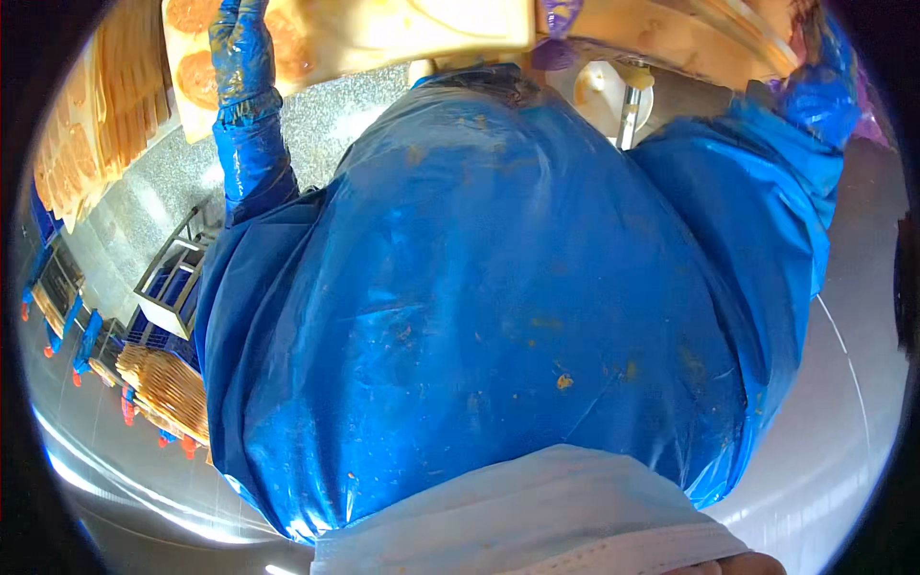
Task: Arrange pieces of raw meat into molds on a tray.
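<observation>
My left hand [240, 57], in a stained blue glove, is at the upper left and cut off by the top edge. It is over a pale board [393, 34], close to several round orange-brown flat pieces [198, 81] lying on it. Its fingers run out of the picture, so their hold is hidden. At the upper right my right hand [822, 101], also in a blue glove, is beside a tan tray-like surface [709, 43]. Blur and the picture's rim conceal its fingers. Blue protective sleeves and a smeared blue gown [498, 268] cover me.
Purple glove-like shapes show at a board's edge [556, 29] and by my right hand. Layered tan boards [120, 105] hang over speckled floor [331, 115] on the left. Below them are a metal frame [172, 278] and another tan stack [163, 388]. A metal leg [630, 110] stands upper right.
</observation>
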Demonstrator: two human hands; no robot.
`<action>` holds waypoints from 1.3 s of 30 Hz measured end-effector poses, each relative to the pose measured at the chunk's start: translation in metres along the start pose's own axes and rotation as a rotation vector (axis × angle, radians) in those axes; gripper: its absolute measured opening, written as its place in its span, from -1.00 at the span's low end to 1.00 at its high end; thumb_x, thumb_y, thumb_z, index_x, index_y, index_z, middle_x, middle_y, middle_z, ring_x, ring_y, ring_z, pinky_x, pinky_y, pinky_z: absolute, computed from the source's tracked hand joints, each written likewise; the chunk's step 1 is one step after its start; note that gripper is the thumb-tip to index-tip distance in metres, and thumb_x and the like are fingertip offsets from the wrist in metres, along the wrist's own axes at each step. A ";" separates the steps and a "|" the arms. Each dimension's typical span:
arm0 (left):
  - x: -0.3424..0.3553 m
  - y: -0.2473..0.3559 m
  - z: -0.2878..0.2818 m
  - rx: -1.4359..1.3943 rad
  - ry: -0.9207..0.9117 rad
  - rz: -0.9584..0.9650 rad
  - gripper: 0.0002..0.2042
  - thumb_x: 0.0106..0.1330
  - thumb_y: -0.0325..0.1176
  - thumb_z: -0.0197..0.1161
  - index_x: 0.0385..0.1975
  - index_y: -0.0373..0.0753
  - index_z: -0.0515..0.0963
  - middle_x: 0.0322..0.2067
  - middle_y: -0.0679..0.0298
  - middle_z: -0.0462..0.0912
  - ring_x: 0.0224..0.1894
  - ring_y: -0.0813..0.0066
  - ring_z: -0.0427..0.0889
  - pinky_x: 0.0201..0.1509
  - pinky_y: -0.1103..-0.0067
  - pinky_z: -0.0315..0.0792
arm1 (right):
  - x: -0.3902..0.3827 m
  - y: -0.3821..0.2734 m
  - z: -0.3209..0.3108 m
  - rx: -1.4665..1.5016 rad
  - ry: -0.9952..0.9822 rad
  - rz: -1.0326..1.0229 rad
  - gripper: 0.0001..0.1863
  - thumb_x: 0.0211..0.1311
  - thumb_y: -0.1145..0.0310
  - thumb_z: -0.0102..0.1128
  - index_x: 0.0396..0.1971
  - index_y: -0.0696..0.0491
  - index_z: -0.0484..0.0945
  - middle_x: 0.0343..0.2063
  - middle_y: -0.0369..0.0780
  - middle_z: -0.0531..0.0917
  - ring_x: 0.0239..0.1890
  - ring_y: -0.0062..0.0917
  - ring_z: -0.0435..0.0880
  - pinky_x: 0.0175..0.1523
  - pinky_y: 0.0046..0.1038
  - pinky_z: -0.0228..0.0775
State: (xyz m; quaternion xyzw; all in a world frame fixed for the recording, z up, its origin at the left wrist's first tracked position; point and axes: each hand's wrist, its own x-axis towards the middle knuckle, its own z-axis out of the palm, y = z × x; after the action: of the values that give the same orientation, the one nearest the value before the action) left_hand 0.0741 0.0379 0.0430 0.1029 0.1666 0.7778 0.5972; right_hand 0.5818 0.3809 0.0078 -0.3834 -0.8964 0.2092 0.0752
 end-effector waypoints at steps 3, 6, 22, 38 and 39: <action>-0.011 0.023 -0.011 0.680 0.056 0.134 -0.60 0.56 -0.17 0.06 0.18 -0.31 0.59 0.19 0.17 0.64 0.28 0.35 0.54 0.39 0.41 0.32 | -0.012 -0.009 -0.029 0.146 -0.142 -0.120 -0.67 0.45 0.33 0.10 0.11 0.11 0.59 0.16 -0.12 0.58 0.09 -0.27 0.61 0.25 -0.25 0.49; -0.024 0.040 -0.013 1.399 0.177 0.227 -0.57 0.55 -0.12 0.11 0.19 -0.31 0.59 0.18 0.18 0.65 0.27 0.37 0.54 0.41 0.40 0.29 | 0.006 -0.054 -0.012 0.500 -0.285 -0.322 -0.68 0.46 0.33 0.08 0.11 0.11 0.59 0.16 -0.12 0.58 0.10 -0.27 0.61 0.25 -0.25 0.49; 0.026 -0.085 -0.061 1.629 -0.397 0.041 -0.72 0.44 -0.35 0.16 0.06 -0.29 0.60 0.00 0.05 0.71 0.10 0.08 0.63 0.27 0.34 0.46 | -0.026 -0.279 0.176 -0.403 0.056 -0.419 -0.58 0.30 0.21 0.07 0.13 0.01 0.53 0.04 -0.17 0.59 0.12 -0.29 0.51 0.31 -0.18 0.27; 0.023 -0.089 -0.037 2.063 -0.959 0.515 -0.60 0.25 -0.42 0.14 0.11 -0.29 0.56 0.12 0.01 0.59 0.19 0.01 0.54 0.32 0.16 0.41 | -0.042 -0.276 0.181 -0.053 0.336 0.002 -0.60 0.16 0.18 0.25 0.01 -0.07 0.61 0.00 -0.20 0.63 0.07 -0.21 0.54 0.23 -0.13 0.35; 0.020 -0.081 -0.038 2.045 -1.045 0.560 -0.59 0.24 -0.43 0.14 0.11 -0.32 0.56 0.11 -0.01 0.60 0.18 -0.02 0.54 0.32 0.16 0.41 | -0.039 -0.278 0.185 0.094 0.252 0.114 -0.61 0.21 0.17 0.20 0.00 0.00 0.58 -0.01 -0.15 0.61 0.05 -0.19 0.55 0.21 -0.12 0.36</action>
State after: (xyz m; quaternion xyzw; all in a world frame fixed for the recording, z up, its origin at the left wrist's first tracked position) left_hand 0.1273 0.0706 -0.0233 0.8718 0.4190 0.2504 0.0417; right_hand 0.3716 0.1226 -0.0382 -0.4529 -0.8459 0.2050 0.1931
